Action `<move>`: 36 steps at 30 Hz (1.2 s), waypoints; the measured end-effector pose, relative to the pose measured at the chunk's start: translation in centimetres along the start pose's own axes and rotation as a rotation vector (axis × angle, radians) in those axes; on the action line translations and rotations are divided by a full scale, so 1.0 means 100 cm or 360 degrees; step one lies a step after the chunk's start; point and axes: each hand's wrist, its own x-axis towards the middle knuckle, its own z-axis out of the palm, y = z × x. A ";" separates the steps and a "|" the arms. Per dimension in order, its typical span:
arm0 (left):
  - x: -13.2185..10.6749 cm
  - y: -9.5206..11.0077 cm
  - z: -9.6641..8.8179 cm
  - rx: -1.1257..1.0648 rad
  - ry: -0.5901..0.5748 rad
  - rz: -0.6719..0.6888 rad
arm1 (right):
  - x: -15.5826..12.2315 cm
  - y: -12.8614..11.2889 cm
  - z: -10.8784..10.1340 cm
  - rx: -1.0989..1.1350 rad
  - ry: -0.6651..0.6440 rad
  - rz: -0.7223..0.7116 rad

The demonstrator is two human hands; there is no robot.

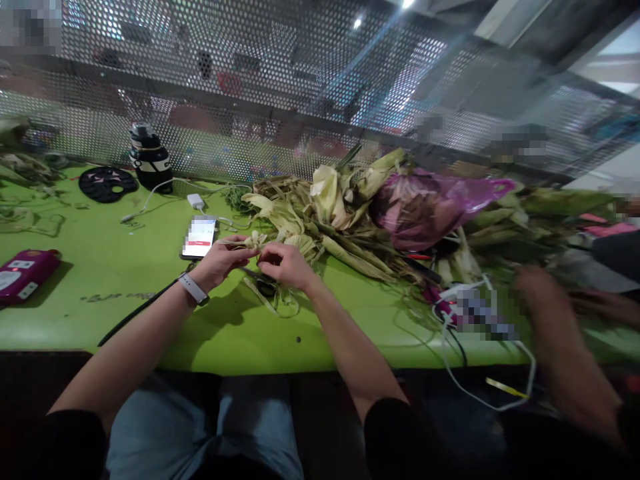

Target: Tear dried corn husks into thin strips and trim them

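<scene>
My left hand (223,261) pinches a small bunch of pale corn husk (256,239) over the green table. Close beside it on the right, my right hand (289,265) has its fingers curled together at the same piece; exactly what they grip is partly hidden. Under the hands lie thin husk strips (273,308) and a dark object (265,287) whose shape is mostly covered. A phone (199,237) with a lit screen rests just beyond my left hand. Behind my right hand spreads a large heap of dried corn husks (327,200).
A pink plastic bag (425,207) sits on the heap. At the back left stand a black bottle (149,160) and a black fan-shaped pad (107,184). A magenta power strip (30,275) lies left. White cables (445,347) hang over the edge near another person's arm (565,340).
</scene>
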 end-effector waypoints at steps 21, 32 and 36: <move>0.001 -0.012 -0.002 0.0570 -0.0287 0.0245 | 0.006 0.010 -0.010 0.0069 0.0207 0.0223; 0.003 -0.013 -0.004 0.0580 -0.0353 0.0020 | 0.008 0.008 0.002 0.0324 0.0213 0.0147; 0.003 -0.013 -0.006 0.0573 -0.0400 -0.0015 | 0.008 0.007 0.006 0.0297 0.0373 0.0165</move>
